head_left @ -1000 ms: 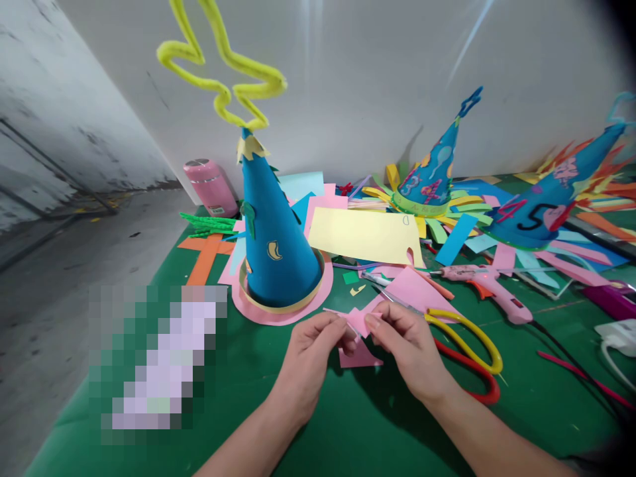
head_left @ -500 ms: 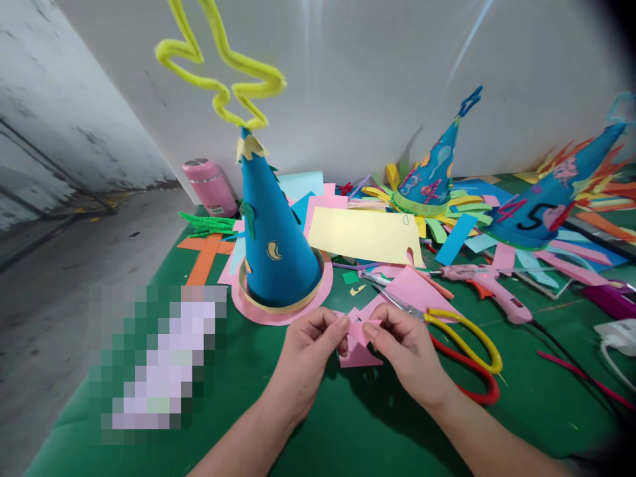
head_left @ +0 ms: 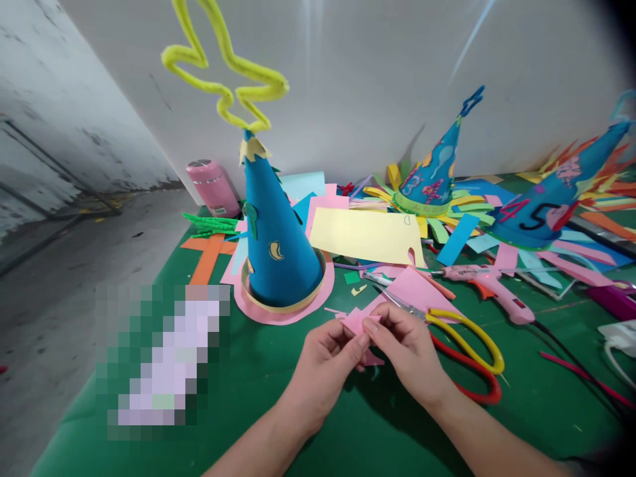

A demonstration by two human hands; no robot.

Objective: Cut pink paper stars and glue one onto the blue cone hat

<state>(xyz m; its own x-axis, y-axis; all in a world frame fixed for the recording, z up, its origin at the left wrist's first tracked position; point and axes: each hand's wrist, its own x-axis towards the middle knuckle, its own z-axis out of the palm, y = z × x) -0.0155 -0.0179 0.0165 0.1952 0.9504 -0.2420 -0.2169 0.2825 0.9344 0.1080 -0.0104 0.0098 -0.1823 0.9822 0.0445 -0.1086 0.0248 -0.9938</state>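
Both of my hands pinch one small pink paper piece (head_left: 356,322) just above the green table (head_left: 377,424). My left hand (head_left: 322,371) grips its lower left side with curled fingers. My right hand (head_left: 405,351) pinches its right edge between thumb and forefinger. A second pink scrap (head_left: 373,360) lies on the table under my fingers. Just beyond stands a tall blue paper cone hat (head_left: 275,238) on a pink ring, topped by a yellow pipe-cleaner star (head_left: 228,73).
Yellow and red scissors (head_left: 462,351) lie right of my hands. A pink glue gun (head_left: 489,288) and its cable are further right. Behind are a yellow sheet (head_left: 365,235), two decorated blue hats (head_left: 432,175) (head_left: 551,205), a pink bottle (head_left: 213,189) and paper scraps. The table's left edge drops to a concrete floor.
My hands have drawn closer together on the pink piece, and my left fingers have curled in under it. The view has shifted slightly.
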